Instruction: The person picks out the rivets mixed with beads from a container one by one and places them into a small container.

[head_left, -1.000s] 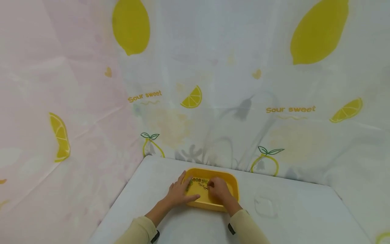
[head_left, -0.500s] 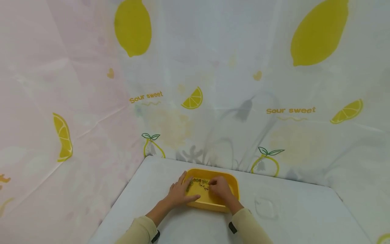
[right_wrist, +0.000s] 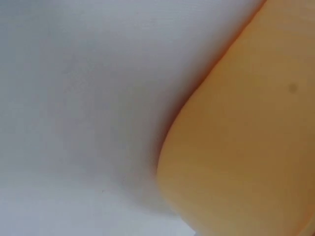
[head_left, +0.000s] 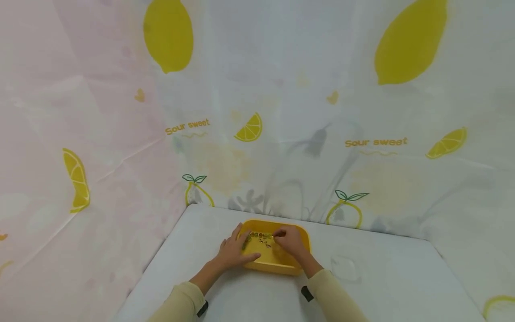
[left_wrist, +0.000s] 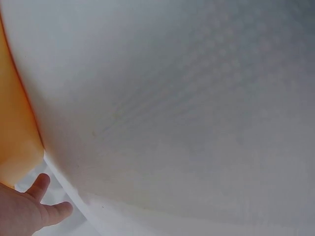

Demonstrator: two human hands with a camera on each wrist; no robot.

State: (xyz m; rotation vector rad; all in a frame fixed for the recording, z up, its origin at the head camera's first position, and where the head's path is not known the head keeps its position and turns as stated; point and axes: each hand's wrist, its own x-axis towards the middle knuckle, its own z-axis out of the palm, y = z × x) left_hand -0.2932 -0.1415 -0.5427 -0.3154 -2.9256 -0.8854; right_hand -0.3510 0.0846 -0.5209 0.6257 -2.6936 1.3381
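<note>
A yellow tray (head_left: 277, 268) on the white table holds small beads. A row of green and amber beads (head_left: 260, 235) runs along its far side, with green ones (head_left: 246, 243) down the left side. A few shiny gold-looking beads (head_left: 265, 243) lie loose near the middle. My left hand (head_left: 232, 251) rests over the tray's left rim, fingers spread, thumb over the near side. Over the right half, my right hand (head_left: 290, 240) has curled fingers and pinches what looks like a small bead at the row's right end; the fingers mostly hide it. Neither wrist view shows the beads.
The white table (head_left: 386, 268) spreads around the tray. A faint, clear squarish thing (head_left: 346, 269) lies right of it. A lemon-printed cloth (head_left: 281, 112) hangs behind and at the sides. The tray's outer wall (right_wrist: 236, 147) fills much of the right wrist view.
The right hand's fingertips have shifted slightly toward the far side, up to the end of the row. My left hand keeps its place on the tray. The head view has shifted a little.
</note>
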